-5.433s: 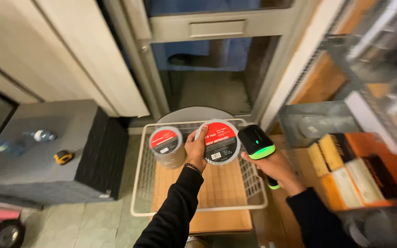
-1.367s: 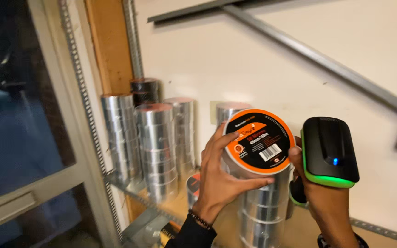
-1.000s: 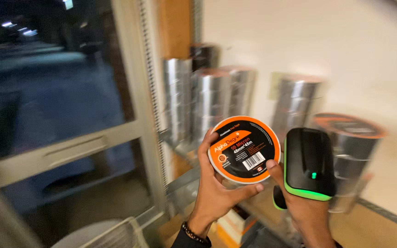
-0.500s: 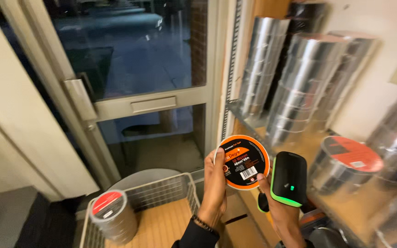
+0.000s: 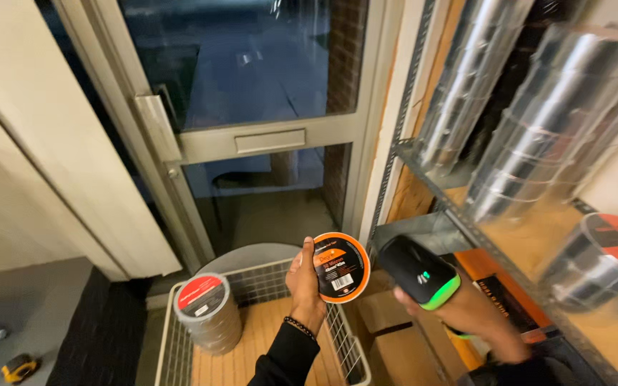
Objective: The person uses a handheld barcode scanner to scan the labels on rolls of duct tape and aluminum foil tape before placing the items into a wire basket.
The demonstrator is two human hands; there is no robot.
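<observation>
Left hand (image 5: 305, 282) grips an orange-labelled tape roll (image 5: 340, 267), held up above the wire basket (image 5: 352, 354). Right hand (image 5: 459, 311) is closed around a black-and-green handheld scanner (image 5: 418, 271) just right of the roll. A stack of silver rolls (image 5: 207, 314) with a red label on top stands in the basket.

The orange-labelled tape roll (image 5: 340, 267) has come down from the shelf stack toward the wire basket (image 5: 266, 275).

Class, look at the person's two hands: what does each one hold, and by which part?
The left hand grips an orange-labelled tape roll by its rim. The right hand holds a black-and-green handheld scanner by its handle.
</observation>
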